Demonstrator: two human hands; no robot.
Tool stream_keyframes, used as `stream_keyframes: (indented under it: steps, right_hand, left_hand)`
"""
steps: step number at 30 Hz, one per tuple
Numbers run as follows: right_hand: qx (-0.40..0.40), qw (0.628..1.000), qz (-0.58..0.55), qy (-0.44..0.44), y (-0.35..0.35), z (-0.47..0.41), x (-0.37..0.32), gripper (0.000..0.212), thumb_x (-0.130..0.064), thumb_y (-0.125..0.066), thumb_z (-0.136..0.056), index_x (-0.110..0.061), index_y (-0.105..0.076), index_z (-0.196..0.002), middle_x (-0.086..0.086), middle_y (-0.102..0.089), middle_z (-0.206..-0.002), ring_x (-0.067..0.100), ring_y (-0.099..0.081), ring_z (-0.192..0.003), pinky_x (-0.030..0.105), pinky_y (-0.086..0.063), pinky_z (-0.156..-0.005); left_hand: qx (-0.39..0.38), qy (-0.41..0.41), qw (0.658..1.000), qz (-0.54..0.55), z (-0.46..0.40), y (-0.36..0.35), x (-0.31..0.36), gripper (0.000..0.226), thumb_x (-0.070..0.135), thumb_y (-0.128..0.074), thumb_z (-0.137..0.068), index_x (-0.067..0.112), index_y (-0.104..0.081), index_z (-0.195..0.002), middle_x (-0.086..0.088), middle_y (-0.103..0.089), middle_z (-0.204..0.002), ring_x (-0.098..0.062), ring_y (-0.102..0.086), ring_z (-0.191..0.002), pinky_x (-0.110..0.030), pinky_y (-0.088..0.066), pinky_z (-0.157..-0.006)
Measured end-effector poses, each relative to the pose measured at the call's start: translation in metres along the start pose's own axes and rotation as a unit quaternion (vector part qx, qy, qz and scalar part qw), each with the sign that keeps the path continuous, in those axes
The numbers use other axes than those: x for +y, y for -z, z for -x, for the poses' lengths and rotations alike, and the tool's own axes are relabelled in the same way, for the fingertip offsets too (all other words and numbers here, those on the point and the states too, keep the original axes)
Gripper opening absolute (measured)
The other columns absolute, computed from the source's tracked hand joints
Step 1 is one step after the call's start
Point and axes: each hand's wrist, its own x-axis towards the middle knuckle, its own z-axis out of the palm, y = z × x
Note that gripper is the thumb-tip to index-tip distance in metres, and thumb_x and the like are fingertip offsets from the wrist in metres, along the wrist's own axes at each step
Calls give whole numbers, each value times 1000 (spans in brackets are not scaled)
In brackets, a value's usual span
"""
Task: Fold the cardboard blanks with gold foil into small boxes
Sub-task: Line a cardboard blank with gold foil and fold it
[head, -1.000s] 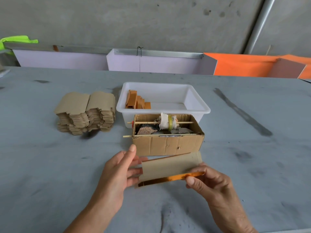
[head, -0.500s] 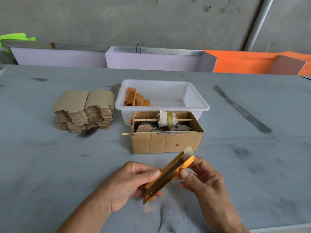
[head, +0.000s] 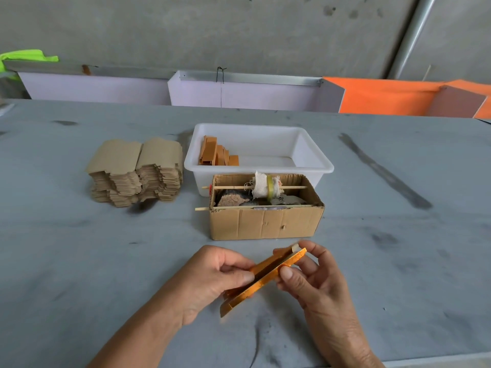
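Observation:
A gold-foil cardboard blank (head: 265, 277) hangs above the grey table, seen almost edge-on and slanting from lower left to upper right. My left hand (head: 212, 280) pinches its left side between thumb and fingers. My right hand (head: 313, 282) pinches its right side, thumb on the near edge and fingers behind. A tall stack of flat brown blanks (head: 138, 171) sits at the back left. Several folded gold boxes (head: 216, 155) lie in the left end of a white plastic tub (head: 313, 166).
A brown corrugated box (head: 265, 224) stands just beyond my hands, with two wooden sticks, a cloth roll and scraps in it. The grey table (head: 79, 261) carries dark smears, one long streak at the right. White and orange panels line the far edge.
The blank has turned from lying broad side up to nearly edge-on and slanted. Both hands have come closer together on it and dropped slightly toward me.

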Motion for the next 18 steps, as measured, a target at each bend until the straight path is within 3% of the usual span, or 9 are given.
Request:
stream_keyframes:
  steps: [5, 9, 14, 18]
  right_hand:
    - [-17, 1000, 21, 5, 0, 0, 0, 50, -4, -71, -67, 2, -54, -113, 17, -70, -108, 21, -68, -78, 23, -54, -65]
    - [-23, 999, 24, 2, 1, 0, -3, 51, -6, -71, -67, 3, -55, -115, 17, -70, -108, 21, -67, -80, 23, -53, -66]
    - [-23, 1000, 7, -10, 3, 0, -4, 52, -7, -72, -66, 1, -57, -114, 21, -69, -105, 23, -67, -83, 24, -54, -67]
    - [-19, 999, -16, -21, 5, 1, -5, 49, -2, -69, -67, 0, -57, -114, 24, -68, -104, 24, -67, -82, 25, -55, -66]
  left_hand:
    - [2, -18, 998, -57, -1, -2, 1, 20, 2, -66, -84, 18, -71, -95, -5, -73, -84, -14, -70, -78, -18, -51, -65]
    - [-15, -12, 999, -47, -2, -3, 3, 17, 11, -72, -80, 21, -72, -93, -7, -73, -90, -18, -70, -82, -27, -56, -75]
    - [-25, -10, 1000, 8, -3, -4, 7, 34, 37, -74, -60, 15, -73, -86, -5, -73, -79, -14, -67, -69, -22, -51, -59]
    - [-17, -3, 1000, 24, -5, -5, 9, 36, 41, -74, -57, 15, -74, -82, -5, -71, -76, -14, -64, -67, -23, -48, -56]
